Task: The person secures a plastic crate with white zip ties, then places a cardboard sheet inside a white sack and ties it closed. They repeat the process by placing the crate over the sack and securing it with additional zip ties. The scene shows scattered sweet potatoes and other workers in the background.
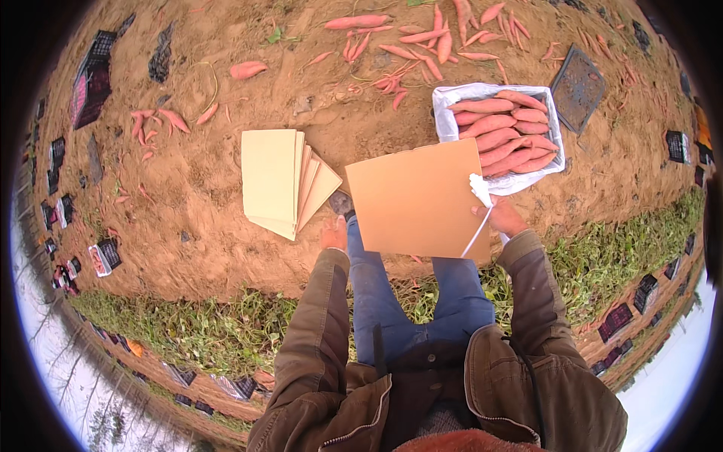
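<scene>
My right hand (504, 216) grips the right edge of a brown cardboard sheet (415, 198), thumb on top and the other fingers hidden beneath. A bunched white strip (480, 189) lies over that edge, its thin tail running down across the sheet; the picture does not settle its material. Just beyond, a crate lined with white sheeting (446, 121) holds several rows of sweet potatoes (497, 138), and the sheet covers its near left corner. My left hand (334, 231) hangs beside a fanned stack of pale cardboard sheets (271, 175); its fingers are indistinct and no held object shows.
Loose sweet potatoes (423, 39) lie on the soil ahead, with a smaller group (161, 121) at the left. A dark flat panel (577, 87) rests beside the crate. Black crates (93, 82) stand farther left. Cut green vines (209, 322) run behind my legs.
</scene>
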`<state>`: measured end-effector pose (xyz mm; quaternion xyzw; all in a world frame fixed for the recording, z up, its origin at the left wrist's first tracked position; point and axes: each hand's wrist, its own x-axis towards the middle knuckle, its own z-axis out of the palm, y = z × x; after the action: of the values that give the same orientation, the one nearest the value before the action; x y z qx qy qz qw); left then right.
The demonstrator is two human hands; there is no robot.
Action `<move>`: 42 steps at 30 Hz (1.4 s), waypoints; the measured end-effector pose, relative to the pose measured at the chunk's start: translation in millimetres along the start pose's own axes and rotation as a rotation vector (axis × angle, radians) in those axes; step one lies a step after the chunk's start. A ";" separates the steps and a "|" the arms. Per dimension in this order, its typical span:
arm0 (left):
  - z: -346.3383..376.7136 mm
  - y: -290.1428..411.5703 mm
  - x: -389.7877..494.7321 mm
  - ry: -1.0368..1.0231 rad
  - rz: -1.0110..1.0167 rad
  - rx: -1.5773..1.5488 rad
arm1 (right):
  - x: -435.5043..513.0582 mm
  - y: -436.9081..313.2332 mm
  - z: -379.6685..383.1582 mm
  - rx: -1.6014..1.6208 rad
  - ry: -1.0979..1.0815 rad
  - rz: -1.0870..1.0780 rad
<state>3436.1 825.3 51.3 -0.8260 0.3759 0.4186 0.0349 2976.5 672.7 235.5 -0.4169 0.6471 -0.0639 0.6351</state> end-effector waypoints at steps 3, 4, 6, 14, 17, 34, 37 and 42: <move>-18.5 51.9 -31.6 0.011 -0.076 -0.359 | -36.6 9.9 -63.5 0.258 -0.110 0.029; -26.8 72.6 -45.2 -0.123 -0.159 -0.606 | -50.3 11.5 -89.3 0.287 -0.130 0.107; -40.5 115.1 -74.4 -0.326 -0.237 -0.976 | -78.0 16.9 -128.1 0.378 -0.077 0.085; 21.8 242.3 -125.8 -0.374 -0.108 -1.064 | -140.3 73.4 -224.3 0.128 0.225 0.274; 50.4 277.4 -131.9 -0.155 0.067 -0.681 | -151.7 99.8 -230.8 -0.057 0.477 0.184; 164.4 422.6 -99.0 0.225 0.285 -0.428 | -30.0 115.4 -367.3 -0.353 0.576 0.048; 181.4 443.8 -111.5 0.329 0.283 -0.293 | -9.2 122.3 -390.9 -0.390 0.519 -0.042; 205.4 470.0 -117.2 0.469 0.352 -0.261 | 21.6 133.1 -409.8 -0.368 0.521 -0.194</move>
<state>2950.9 635.1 123.3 -0.8199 0.4536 0.2610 -0.2321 2560.1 561.9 213.2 -0.5541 0.7456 -0.1106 0.3534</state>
